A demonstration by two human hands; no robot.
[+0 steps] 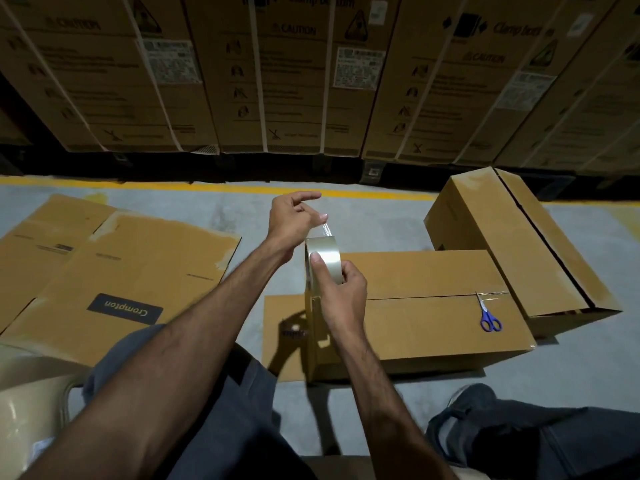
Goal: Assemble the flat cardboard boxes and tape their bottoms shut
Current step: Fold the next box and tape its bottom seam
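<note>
On the floor ahead: assembled box (415, 306), centre seam mostly untaped, scissors (488, 315) lying on it. Right hand (341, 292) grips tape roll (323, 261); left hand (294, 216) pinches the peeled tape end. Second box (512, 244) stands behind, apparently done. Flat cartons (104, 265) at left remain. Nothing blocks the seam except the scissors.

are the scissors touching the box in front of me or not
Touching. The head view shows the blue-handled scissors lying flat on top of the box, near its taped seam.
</note>
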